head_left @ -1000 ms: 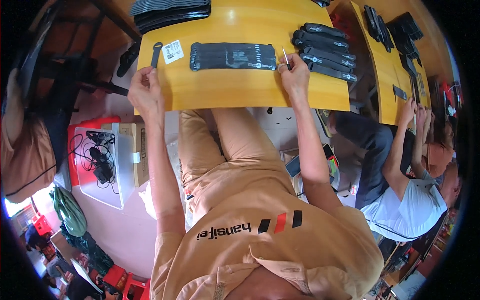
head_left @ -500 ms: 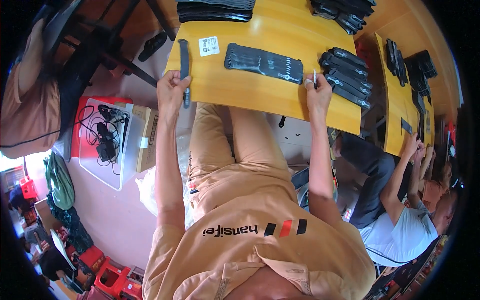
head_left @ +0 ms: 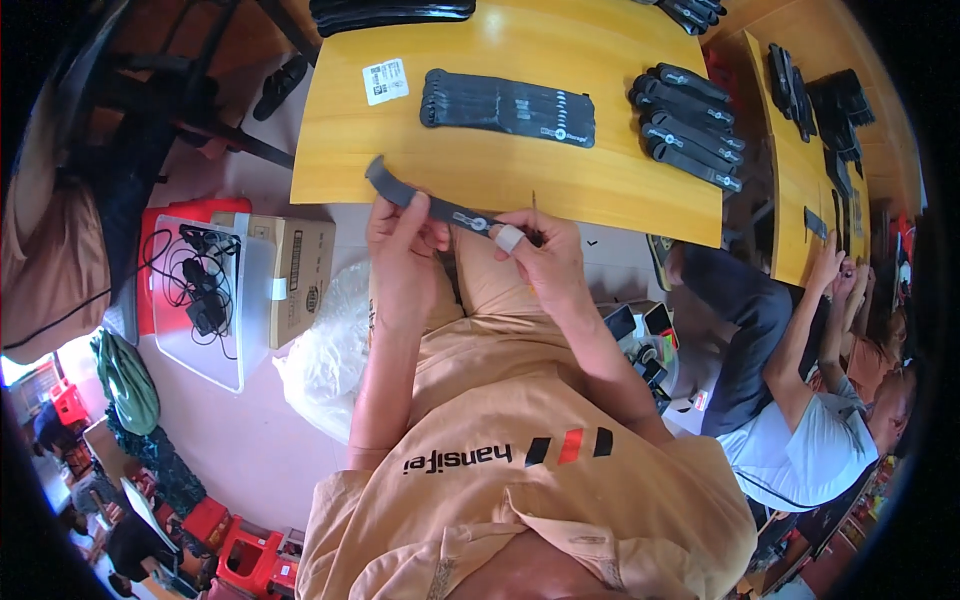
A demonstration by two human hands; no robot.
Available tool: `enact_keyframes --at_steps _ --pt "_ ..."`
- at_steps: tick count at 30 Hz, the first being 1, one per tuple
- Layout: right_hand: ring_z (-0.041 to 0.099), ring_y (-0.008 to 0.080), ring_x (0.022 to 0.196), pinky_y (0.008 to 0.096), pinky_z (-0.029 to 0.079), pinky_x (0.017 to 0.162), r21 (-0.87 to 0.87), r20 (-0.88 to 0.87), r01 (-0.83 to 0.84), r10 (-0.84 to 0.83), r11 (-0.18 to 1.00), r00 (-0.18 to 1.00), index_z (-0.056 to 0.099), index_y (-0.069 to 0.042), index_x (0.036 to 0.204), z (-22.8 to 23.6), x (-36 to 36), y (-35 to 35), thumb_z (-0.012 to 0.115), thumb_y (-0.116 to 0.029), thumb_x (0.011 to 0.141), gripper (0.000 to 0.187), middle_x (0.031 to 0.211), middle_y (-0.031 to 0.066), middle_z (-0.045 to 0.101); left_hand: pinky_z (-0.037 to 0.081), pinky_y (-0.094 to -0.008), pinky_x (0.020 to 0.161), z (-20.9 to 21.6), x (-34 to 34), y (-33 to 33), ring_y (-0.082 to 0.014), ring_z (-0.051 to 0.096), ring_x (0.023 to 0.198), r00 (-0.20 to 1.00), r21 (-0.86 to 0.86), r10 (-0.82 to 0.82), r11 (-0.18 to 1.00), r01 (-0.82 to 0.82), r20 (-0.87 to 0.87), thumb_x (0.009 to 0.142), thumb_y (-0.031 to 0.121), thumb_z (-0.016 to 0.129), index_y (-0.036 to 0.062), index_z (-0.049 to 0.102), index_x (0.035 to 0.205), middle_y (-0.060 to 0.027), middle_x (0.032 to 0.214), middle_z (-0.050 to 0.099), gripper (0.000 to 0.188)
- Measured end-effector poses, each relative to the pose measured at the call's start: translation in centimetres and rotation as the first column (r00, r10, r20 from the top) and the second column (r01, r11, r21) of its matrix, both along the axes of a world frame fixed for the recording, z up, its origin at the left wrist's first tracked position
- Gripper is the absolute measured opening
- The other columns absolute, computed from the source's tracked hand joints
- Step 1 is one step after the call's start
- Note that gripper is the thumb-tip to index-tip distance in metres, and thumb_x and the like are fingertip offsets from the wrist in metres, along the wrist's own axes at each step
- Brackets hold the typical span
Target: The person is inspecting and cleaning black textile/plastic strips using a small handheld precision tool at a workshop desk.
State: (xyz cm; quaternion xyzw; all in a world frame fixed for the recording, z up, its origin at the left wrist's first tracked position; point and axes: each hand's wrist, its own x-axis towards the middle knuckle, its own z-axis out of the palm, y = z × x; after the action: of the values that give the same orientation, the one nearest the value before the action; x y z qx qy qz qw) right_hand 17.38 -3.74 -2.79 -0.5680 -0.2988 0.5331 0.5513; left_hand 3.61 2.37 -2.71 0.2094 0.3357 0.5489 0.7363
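A dark grey strap [head_left: 445, 208] with a pale printed mark stretches between my hands at the table's front edge, its curled free end up at the left. My left hand [head_left: 408, 240] pinches it near the middle. The fingers of my right hand [head_left: 548, 258] close on its other end. A thin pointed tool [head_left: 534, 203] pokes up from my right hand; its kind is hidden by the fingers. By the right thumb is a light grey patch [head_left: 509, 238]; I cannot tell whether it belongs to the strap. Beyond lies a flat stack of black straps [head_left: 508, 105].
Bundled black straps [head_left: 690, 125] lie at the right of the yellow table [head_left: 340, 140]. A white label [head_left: 385, 82] is at its left. On the floor are a clear bin of cables [head_left: 200, 300], a carton [head_left: 303, 265] and a plastic bag [head_left: 325, 365]. People sit at the right.
The strap in my left hand has swung from upright to slanting, off the tabletop toward me. My right hand has come left with the tool and now grips the strap's end.
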Motion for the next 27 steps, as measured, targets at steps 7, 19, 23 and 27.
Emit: enact_keyframes --at_steps 7,19,23,27 --pt "0.036 0.0018 0.037 0.0169 0.022 0.033 -0.164 0.007 0.056 -0.056 0.985 0.998 0.062 0.001 0.087 0.6 4.0 -0.3 0.067 -0.003 0.073 0.015 0.058 0.0041 0.056 0.044 -0.0179 0.046 -1.4 -1.5 2.9 -0.0083 0.053 0.050 0.984 0.027 0.099 0.995 -0.096 -0.150 0.083 0.005 0.057 0.0043 0.056 0.095 -0.0022 0.078 0.059 0.012" --pt "0.038 0.0032 0.039 0.0165 0.025 0.035 -0.150 0.111 0.155 -0.139 0.976 0.984 0.062 0.001 0.094 0.7 9.0 0.8 0.055 -0.009 0.082 0.017 0.068 0.0071 0.060 0.053 -0.0210 0.054 -0.1 -0.3 7.3 -0.0177 0.064 0.064 0.903 0.023 -0.229 0.967 0.254 -0.363 0.088 0.008 0.051 -0.0007 0.053 0.097 -0.0100 0.082 0.062 0.013" --pt "0.035 0.0025 0.037 0.0159 0.023 0.034 -0.180 0.031 0.235 -0.233 0.955 0.972 0.060 0.002 0.098 0.4 9.6 0.3 0.055 -0.009 0.083 0.019 0.065 0.0048 0.056 0.054 -0.0212 0.055 0.0 0.4 7.0 -0.0195 0.065 0.065 0.925 0.031 -0.199 0.975 0.221 -0.325 0.088 0.007 0.050 -0.0011 0.052 0.096 -0.0102 0.082 0.062 0.012" --pt "0.030 0.0019 0.035 0.0154 0.021 0.032 -0.125 -0.693 0.142 -0.189 0.982 0.696 0.055 0.004 0.104 0.9 10.7 -0.5 0.054 -0.021 0.087 0.030 0.063 0.0023 0.050 0.055 -0.0233 0.056 0.3 0.3 6.5 -0.0214 0.065 0.067 0.931 -0.047 -0.257 0.966 0.253 -0.260 0.088 0.006 0.049 -0.0016 0.051 0.097 -0.0115 0.083 0.061 0.012"
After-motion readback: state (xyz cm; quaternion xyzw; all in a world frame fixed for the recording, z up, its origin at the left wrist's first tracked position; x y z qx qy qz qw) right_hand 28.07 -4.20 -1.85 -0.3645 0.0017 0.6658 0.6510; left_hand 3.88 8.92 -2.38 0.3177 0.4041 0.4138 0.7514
